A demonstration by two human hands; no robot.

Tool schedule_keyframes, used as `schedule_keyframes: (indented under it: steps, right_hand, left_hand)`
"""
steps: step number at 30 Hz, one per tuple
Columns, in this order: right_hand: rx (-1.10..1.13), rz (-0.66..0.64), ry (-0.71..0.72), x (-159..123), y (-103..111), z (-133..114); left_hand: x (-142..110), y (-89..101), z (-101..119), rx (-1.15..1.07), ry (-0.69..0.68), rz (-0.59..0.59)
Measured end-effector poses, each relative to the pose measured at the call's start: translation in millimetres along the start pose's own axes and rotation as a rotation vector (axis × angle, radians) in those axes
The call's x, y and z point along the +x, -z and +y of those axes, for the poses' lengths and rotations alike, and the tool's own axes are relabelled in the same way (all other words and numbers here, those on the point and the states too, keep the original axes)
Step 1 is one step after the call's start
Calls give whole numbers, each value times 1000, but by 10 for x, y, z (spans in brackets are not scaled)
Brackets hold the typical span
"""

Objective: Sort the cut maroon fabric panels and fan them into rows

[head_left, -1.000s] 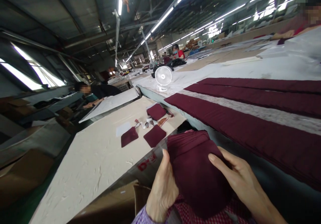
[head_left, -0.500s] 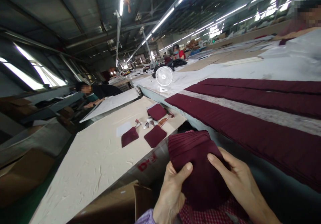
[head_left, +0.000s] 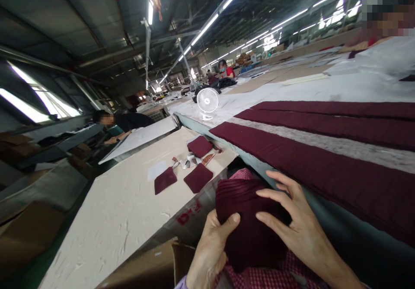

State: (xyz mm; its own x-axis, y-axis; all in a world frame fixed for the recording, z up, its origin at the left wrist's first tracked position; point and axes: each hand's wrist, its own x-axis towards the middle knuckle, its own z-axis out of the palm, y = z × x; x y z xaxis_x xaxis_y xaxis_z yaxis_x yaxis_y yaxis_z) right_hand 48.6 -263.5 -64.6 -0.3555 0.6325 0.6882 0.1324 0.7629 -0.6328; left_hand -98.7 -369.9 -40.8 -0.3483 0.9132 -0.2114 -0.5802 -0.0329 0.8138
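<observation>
A stack of maroon fabric pieces (head_left: 251,233), its layers fanned along the top edge, is held low in front of me. My left hand (head_left: 214,241) grips its left side, thumb on the top piece and fingers hidden underneath. Over the right side hovers my right hand (head_left: 292,211), thumb and fingers spread apart; whether a fingertip touches the cloth I cannot tell. Beyond the stack, on the cream board, lie a maroon piece (head_left: 198,178), another maroon piece (head_left: 165,180) and a small maroon pile (head_left: 199,146), with patterned fabric strips (head_left: 186,163) between them.
Long maroon fabric stacks (head_left: 311,163) run along the table (head_left: 240,99) at right. A white fan (head_left: 208,100) stands near its edge. The cream board (head_left: 106,211) reaches leftward above a cardboard box (head_left: 152,263). A co-worker (head_left: 129,120) leans over a table at left; another person (head_left: 385,25) is at far right.
My right hand has loosened from the stack's right side and spread its fingers above it. My left hand keeps its grip. The view has shifted slightly.
</observation>
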Motion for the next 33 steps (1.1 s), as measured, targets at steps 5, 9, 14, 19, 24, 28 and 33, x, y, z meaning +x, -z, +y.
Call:
schedule_keyframes:
  steps: [5,9,14,19,24,28,33]
  right_hand:
    - [14,-77,46,-8,-16,-41]
    - [81,-126,-68,-15,-5,-43]
    - [188,-176,-135,-12,33,-67]
    - [209,-154,-175,6,56,-45]
    - [302,-218,-372,48,88,-13]
    - [437,-408,-449,66,98,-43]
    - [561,-484,-411,60,56,-84]
  left_hand:
    - [-17,40,-7,144,26,-125]
    - [-24,39,11,188,39,-189]
    - [-43,-3,67,251,83,-233]
    - [-22,24,64,180,70,-154]
    - [-22,35,153,27,3,61]
    - [-34,15,228,-23,-52,124]
    - [-37,7,227,-27,-78,143]
